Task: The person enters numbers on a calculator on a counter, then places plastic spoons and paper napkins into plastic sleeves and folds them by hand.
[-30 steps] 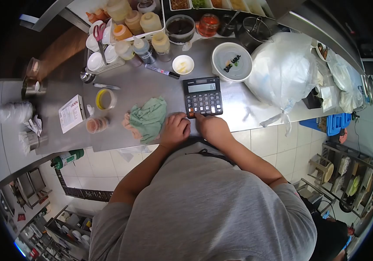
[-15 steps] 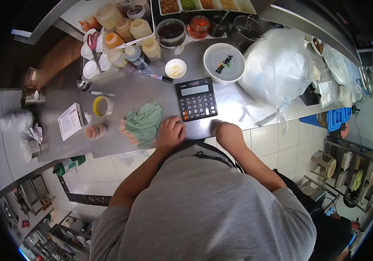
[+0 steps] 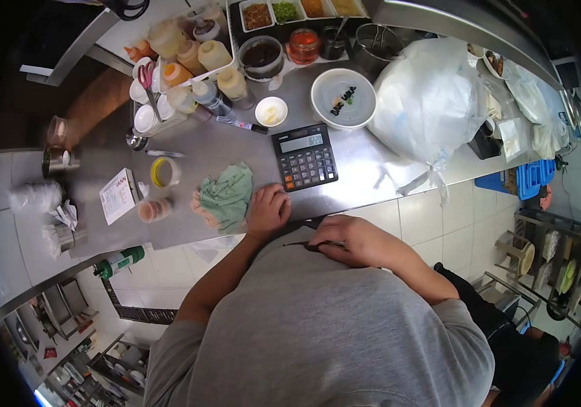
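Stretching across the middle of the frame, the steel counter is carrying the work. Below it, the person's grey shirt is filling the lower centre, and toward the upper right a bulging plastic bag is sitting beside a lidded tub. Left of centre, a crumpled green cloth is lying near the front edge. At the centre, the black calculator is lying face up, its keys untouched. The left hand is resting between cloth and calculator, fingers loosely bent, apparently holding nothing; the right hand is curling against the shirt front, and whether it is gripping anything there cannot be told. Smallest, the display is showing digits. Seemingly the person is pausing over a sum, perhaps reading the figure; any further keying would be calling for the right hand at the keys.
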{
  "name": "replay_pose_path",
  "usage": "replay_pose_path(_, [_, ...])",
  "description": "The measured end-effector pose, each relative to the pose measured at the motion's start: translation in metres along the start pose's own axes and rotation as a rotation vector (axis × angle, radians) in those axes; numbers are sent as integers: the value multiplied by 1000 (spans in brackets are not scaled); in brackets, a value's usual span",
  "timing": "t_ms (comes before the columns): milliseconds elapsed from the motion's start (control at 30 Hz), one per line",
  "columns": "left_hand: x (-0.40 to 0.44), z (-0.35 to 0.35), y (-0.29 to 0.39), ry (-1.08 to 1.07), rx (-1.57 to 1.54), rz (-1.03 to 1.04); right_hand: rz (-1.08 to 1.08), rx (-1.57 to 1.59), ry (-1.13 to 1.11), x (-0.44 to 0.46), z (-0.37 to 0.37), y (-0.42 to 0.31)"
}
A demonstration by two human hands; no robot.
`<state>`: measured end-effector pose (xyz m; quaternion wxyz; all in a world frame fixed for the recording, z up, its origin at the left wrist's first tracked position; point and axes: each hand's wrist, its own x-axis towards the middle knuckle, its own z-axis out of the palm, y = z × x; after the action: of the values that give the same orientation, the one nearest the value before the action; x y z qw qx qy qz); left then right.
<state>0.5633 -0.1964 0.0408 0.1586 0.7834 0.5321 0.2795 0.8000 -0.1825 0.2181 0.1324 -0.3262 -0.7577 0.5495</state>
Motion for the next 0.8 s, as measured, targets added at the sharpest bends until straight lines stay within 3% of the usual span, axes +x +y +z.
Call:
replay_pose_path(100, [3,-4,1,3,-23,-21,-17,60,-43,-13,-18,-2])
replay_pose_path(200, [7,-27,3,-100,-273,-87,-68,-30,27,-24,-16,7])
replay_pose_path(300, [20,-85,55,-195,-817,-433,-31,-127,13,-15,-9,44])
replay_pose_path(333, [31,-110,78,-365,-873,-332,-16,184,-35,-9,-16,61])
replay_pose_path(367, [44,-135,105,-530,-925,-230,130,561,23,-3,-13,98])
replay_pose_path(400, [50,-143,122,-689,-976,-128,202,368,255,5,-12,119])
replay_pose_path(433, [51,-137,130,-707,-912,-110,381,117,374,12,-14,115])
replay_pose_path(500, [55,-126,146,-744,-777,-77,62,-447,488,21,-10,129])
replay_pose_path(633, [64,-108,147,-832,-538,23,105,-504,386,21,1,121])
replay_pose_path(800, [62,-134,167,-956,-245,-109,194,-679,324,25,4,117])
